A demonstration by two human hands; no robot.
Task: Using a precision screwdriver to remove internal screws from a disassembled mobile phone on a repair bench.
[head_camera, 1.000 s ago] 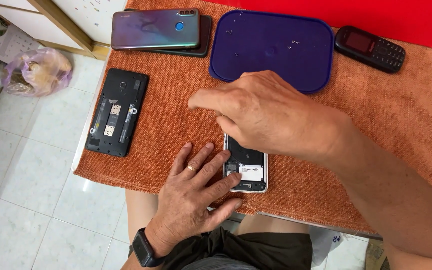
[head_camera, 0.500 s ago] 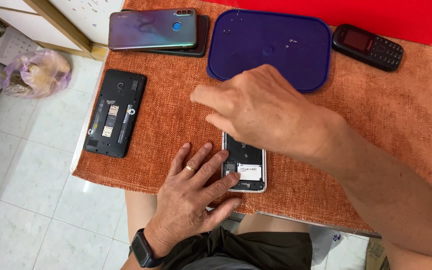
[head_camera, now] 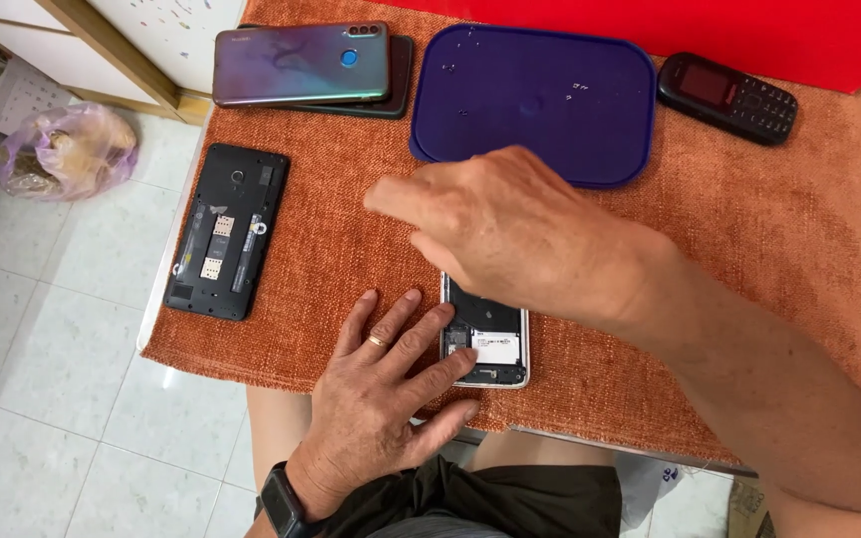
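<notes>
Head view, looking down on an orange cloth [head_camera: 769, 249] spread over a small table.

Left hand [head_camera: 391, 399]: flat on the cloth, fingers spread wide, ring on one finger, dark watch at the wrist. Holds nothing; its fingertips touch the left edge of the opened white-framed phone [head_camera: 488, 339], pinning it in place.

Right hand [head_camera: 515, 229]: hovers above the upper half of that phone, palm down, fingers loosely curled and pointing toward 9 o'clock. Whether anything sits between its fingers cannot be told (the back of the hand hides them).

Opened white-framed phone: lies back-up at the cloth's near edge, about 6 o'clock from the cloth's centre, its insides exposed, its upper part hidden under the right hand.

Around it:
- Black phone with its back cover off [head_camera: 227, 231], at 9 o'clock, well apart from both hands.
- Two stacked smartphones [head_camera: 303, 65], iridescent one on top, at 11 o'clock.
- Dark blue plastic lid [head_camera: 535, 100] at 12 o'clock, just beyond the right hand.
- Small black keypad phone [head_camera: 727, 98] at 1 o'clock.
- Tied plastic bag [head_camera: 67, 147] on the tiled floor, far left.
</notes>
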